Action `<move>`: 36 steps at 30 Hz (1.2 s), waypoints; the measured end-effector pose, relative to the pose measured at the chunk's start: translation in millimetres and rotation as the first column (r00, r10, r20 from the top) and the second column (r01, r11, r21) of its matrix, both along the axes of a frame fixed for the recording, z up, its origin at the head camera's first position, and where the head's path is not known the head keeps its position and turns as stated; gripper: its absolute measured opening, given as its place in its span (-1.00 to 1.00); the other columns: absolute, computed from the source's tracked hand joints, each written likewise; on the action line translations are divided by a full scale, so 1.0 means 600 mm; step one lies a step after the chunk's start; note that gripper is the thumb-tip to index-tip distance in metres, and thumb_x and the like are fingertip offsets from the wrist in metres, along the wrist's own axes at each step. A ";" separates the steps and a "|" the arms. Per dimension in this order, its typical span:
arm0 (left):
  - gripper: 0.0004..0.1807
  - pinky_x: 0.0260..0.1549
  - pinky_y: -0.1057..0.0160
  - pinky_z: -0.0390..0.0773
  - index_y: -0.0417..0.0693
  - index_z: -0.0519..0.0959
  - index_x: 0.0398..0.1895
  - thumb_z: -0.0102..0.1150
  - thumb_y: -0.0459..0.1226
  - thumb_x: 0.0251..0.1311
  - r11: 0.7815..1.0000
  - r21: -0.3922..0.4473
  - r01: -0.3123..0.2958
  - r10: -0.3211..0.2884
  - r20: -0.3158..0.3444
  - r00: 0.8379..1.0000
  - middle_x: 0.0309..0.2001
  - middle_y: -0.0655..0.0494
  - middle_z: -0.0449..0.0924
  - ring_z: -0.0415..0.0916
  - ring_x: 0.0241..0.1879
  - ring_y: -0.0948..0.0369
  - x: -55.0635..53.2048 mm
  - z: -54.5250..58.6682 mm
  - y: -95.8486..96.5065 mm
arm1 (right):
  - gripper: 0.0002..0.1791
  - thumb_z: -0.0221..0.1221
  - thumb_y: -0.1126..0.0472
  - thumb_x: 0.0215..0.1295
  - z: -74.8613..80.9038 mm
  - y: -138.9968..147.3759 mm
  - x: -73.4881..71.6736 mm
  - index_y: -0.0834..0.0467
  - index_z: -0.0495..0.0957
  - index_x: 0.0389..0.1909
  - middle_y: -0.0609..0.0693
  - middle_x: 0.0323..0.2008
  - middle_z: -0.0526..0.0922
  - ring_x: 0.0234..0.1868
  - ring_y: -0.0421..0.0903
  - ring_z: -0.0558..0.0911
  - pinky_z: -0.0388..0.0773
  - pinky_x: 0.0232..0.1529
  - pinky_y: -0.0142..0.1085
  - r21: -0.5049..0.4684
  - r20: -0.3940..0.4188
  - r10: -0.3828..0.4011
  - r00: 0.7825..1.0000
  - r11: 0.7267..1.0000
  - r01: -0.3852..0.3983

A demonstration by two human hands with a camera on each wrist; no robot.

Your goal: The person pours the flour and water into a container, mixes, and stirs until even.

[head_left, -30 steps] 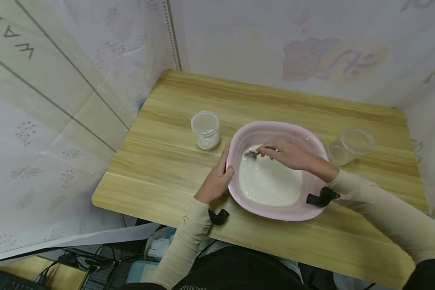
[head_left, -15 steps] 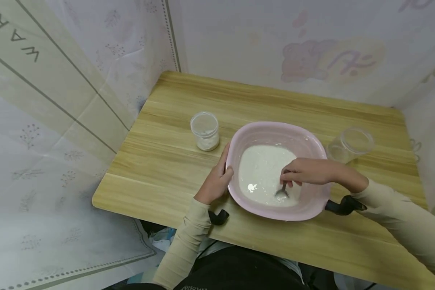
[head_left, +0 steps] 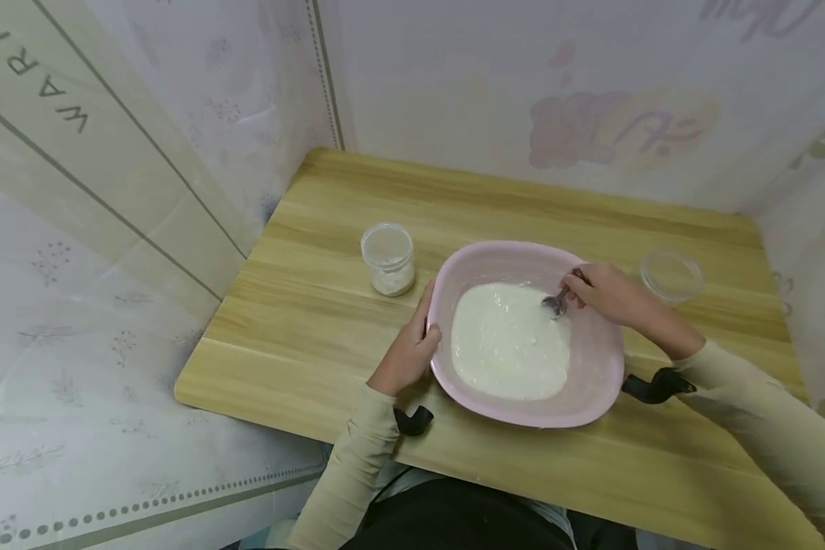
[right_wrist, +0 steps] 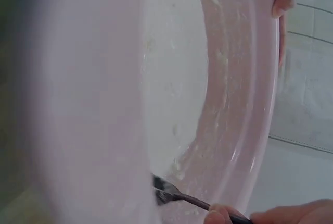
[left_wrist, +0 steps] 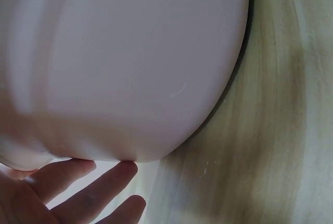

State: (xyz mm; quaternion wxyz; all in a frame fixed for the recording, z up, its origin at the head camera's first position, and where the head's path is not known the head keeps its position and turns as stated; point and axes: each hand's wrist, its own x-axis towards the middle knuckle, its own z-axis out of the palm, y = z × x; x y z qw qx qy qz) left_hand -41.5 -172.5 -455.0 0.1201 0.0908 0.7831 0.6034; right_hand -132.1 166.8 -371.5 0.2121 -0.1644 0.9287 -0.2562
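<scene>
A pink plastic basin (head_left: 594,374) holds a white, milky liquid (head_left: 509,344). My left hand (head_left: 409,347) grips the basin's left rim, thumb at the top edge. In the left wrist view its fingertips (left_wrist: 127,169) lie against the outer wall (left_wrist: 140,67). My right hand (head_left: 601,290) is over the basin's far right part and pinches the handle of a metal spoon (head_left: 555,305). The spoon's head is at the liquid's right edge, with white on it. In the right wrist view the spoon (right_wrist: 166,190) shows near the basin's inner wall (right_wrist: 234,104), which carries white smears.
A clear jar (head_left: 388,260) with white matter at its bottom stands left of the basin on the wooden table (head_left: 302,321). Another clear container (head_left: 672,275) is behind my right forearm. Printed curtains (head_left: 454,92) enclose the table's back and sides.
The right hand has moved the spoon from the far left of the liquid to the near right, then up to the far right. The left hand has stayed on the rim.
</scene>
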 end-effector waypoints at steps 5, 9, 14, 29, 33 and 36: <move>-0.15 -0.02 -0.02 0.72 0.76 -0.22 0.63 -0.22 -0.24 0.48 1.000 0.007 0.004 -0.004 0.010 1.000 0.68 0.28 -0.04 0.65 0.13 -0.08 0.001 0.004 0.000 | -0.57 -0.06 0.14 0.67 -0.007 -0.005 -0.015 0.34 0.71 -0.06 0.10 -0.37 0.78 -0.31 0.02 0.72 0.59 -0.32 -0.26 -0.055 -0.025 -0.021 0.999 0.998 0.020; -0.16 0.01 -0.03 0.70 0.77 -0.20 0.63 -0.21 -0.23 0.48 1.000 0.003 0.005 -0.005 0.016 1.000 0.67 0.29 -0.01 0.66 0.12 -0.06 -0.002 0.004 -0.009 | -0.57 -0.05 0.15 0.67 -0.011 -0.022 -0.019 0.39 0.68 0.07 0.16 -0.28 0.81 -0.19 0.10 0.78 0.73 -0.10 -0.12 -0.101 0.016 0.015 1.000 0.995 -0.013; -0.16 0.14 -0.06 0.64 0.74 -0.19 0.64 -0.20 -0.22 0.46 1.000 -0.017 -0.020 0.021 0.004 1.000 0.67 0.30 -0.01 0.61 0.19 -0.02 -0.006 0.000 -0.021 | -0.58 -0.04 0.19 0.66 -0.015 -0.052 -0.032 0.44 0.66 0.08 0.18 -0.27 0.80 -0.16 0.16 0.77 0.72 -0.03 -0.01 -0.139 0.038 0.051 0.998 0.989 -0.046; -0.18 0.15 -0.07 0.64 0.65 -0.20 0.66 -0.21 -0.21 0.49 0.999 -0.032 -0.019 0.018 -0.032 0.999 0.69 0.18 -0.03 0.57 0.27 -0.06 -0.014 -0.005 -0.021 | -0.56 -0.09 0.19 0.68 -0.042 -0.150 -0.055 0.45 0.64 0.05 0.28 -0.19 0.74 -0.12 0.20 0.75 0.72 0.03 -0.02 -0.329 0.175 0.198 0.964 0.935 -0.132; -0.18 0.21 -0.10 0.59 0.66 -0.20 0.66 -0.21 -0.20 0.48 0.999 -0.033 -0.019 0.017 -0.051 0.999 0.69 0.22 -0.05 0.49 0.35 -0.03 -0.021 0.000 -0.020 | -0.56 -0.11 0.17 0.68 -0.029 -0.166 -0.029 0.37 0.67 0.04 0.23 -0.24 0.74 -0.22 0.04 0.75 0.73 -0.04 -0.10 -0.310 0.206 0.309 0.929 0.921 -0.237; -0.18 0.23 -0.09 0.59 0.66 -0.20 0.66 -0.21 -0.21 0.48 0.999 -0.032 -0.013 0.011 -0.057 0.998 0.69 0.22 -0.04 0.49 0.35 -0.02 -0.022 0.000 -0.018 | -0.58 -0.09 0.16 0.66 -0.016 -0.163 -0.003 0.28 0.72 -0.04 0.18 -0.33 0.73 -0.37 -0.06 0.71 0.71 -0.19 -0.16 -0.268 0.246 0.375 0.894 0.913 -0.309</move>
